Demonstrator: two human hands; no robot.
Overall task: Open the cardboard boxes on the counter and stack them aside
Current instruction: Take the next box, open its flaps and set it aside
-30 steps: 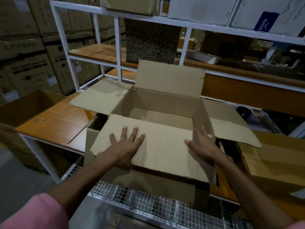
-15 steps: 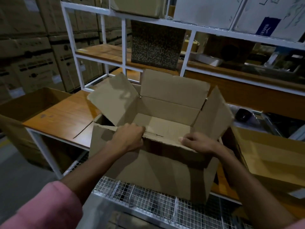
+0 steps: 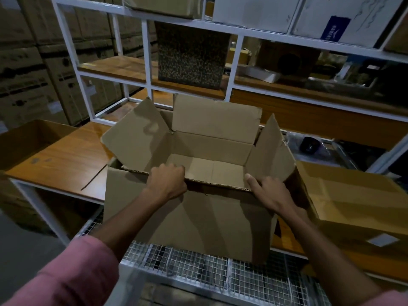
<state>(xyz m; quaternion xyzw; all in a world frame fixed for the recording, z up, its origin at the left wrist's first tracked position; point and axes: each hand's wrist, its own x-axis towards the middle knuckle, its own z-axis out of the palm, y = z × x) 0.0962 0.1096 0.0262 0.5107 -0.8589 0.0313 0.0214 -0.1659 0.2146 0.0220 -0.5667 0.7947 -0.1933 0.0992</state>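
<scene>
An open brown cardboard box (image 3: 205,226) stands at the near edge of the wooden counter (image 3: 64,160), its far, left and right flaps raised. The near flap is folded down inside the box. My left hand (image 3: 167,182) grips the near top edge left of its middle, fingers curled over the folded flap. My right hand (image 3: 268,191) holds the same edge near the right corner, thumb along the rim. A closed cardboard box (image 3: 353,208) lies on the counter to the right.
An open box (image 3: 28,140) sits at the counter's left end. A white metal shelf frame (image 3: 145,51) with a speckled box (image 3: 192,56) rises behind. A wire-mesh shelf (image 3: 198,268) lies below the counter edge. Stacked cartons fill the left wall.
The near flap, pressed flat under both palms a second ago, is now folded inside and gripped at the rim. The side flaps have swung up from lying outward.
</scene>
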